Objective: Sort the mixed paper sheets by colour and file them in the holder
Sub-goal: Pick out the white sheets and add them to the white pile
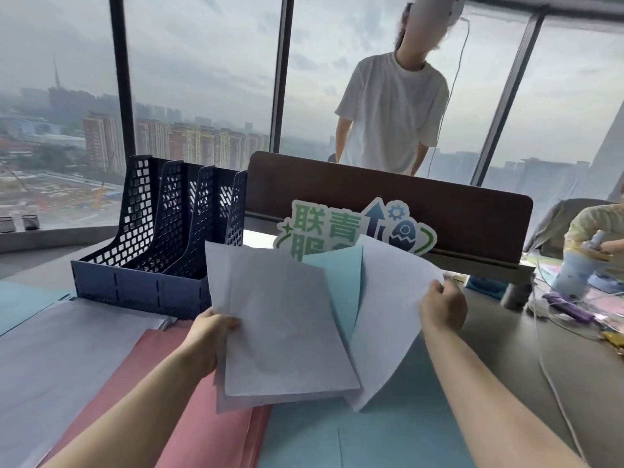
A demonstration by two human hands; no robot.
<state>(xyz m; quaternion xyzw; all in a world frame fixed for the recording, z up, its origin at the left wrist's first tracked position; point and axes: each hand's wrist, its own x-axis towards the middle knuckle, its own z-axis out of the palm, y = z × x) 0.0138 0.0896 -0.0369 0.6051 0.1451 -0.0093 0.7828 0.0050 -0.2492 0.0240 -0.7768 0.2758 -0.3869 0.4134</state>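
My left hand (212, 329) grips the left edge of a small stack of white sheets (277, 329) held up above the desk. My right hand (442, 307) pinches the right edge of another white sheet (388, 298), fanned away from the stack. A light blue sheet (344, 285) shows between the two. The dark blue perforated file holder (158, 238) stands at the back left with its slots empty. Flat on the desk lie a white pile (57, 359), a pink pile (189, 427) and a blue pile (388, 430).
A brown desk divider (388, 204) with a green and white sign (337, 224) stands behind the sheets. A person in a white shirt (391, 113) stands beyond it. Cables and clutter (574, 305) cover the right desk, where another person's hands (604, 244) show.
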